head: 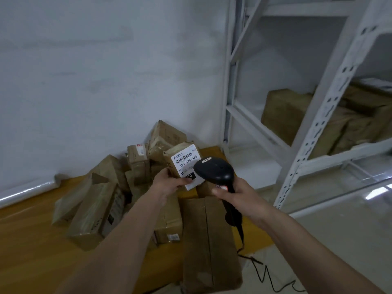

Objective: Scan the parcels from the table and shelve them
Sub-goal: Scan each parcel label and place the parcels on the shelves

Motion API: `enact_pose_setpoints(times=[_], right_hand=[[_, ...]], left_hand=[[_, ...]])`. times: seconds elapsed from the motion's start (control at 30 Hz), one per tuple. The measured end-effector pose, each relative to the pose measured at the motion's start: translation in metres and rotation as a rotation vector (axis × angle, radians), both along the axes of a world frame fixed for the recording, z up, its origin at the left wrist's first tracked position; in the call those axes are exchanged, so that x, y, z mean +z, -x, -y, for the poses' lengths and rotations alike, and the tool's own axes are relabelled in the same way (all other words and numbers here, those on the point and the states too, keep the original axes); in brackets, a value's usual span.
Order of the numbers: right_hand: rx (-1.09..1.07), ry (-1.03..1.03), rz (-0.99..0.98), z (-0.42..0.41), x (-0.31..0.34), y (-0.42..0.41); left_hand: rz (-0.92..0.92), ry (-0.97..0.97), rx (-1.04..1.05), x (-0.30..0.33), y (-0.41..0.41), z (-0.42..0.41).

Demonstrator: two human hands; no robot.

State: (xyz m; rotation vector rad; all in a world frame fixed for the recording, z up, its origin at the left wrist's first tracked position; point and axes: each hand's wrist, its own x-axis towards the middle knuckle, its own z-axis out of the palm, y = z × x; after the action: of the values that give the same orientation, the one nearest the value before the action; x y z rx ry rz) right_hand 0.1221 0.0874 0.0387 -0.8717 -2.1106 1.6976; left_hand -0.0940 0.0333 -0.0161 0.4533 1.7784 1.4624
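My left hand point(169, 183) grips a small brown parcel point(180, 151) by its lower left corner, holding it above the pile with its white barcode label point(185, 164) facing me. Around the handle of a black barcode scanner point(214, 170) my right hand point(235, 195) is wrapped, and the scanner's head sits just right of the label, partly covering it. Beneath both hands, several brown parcels point(99, 209) lie heaped on the wooden table point(31, 240).
A white metal shelf rack point(331, 98) stands to the right with several brown parcels point(284, 111) on its middle level. The scanner's black coiled cable point(265, 274) trails off the table's right edge to the floor. A white wall is behind the table.
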Motion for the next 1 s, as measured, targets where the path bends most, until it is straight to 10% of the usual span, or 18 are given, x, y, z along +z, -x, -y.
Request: enact_pose_setpoints(times=[1.0], right_hand=[[-0.379,0.096,-0.362,-0.126,0.027,-0.404]], left_hand=[[-0.141,0.004,-0.365,0.079,-0.413,-0.161]])
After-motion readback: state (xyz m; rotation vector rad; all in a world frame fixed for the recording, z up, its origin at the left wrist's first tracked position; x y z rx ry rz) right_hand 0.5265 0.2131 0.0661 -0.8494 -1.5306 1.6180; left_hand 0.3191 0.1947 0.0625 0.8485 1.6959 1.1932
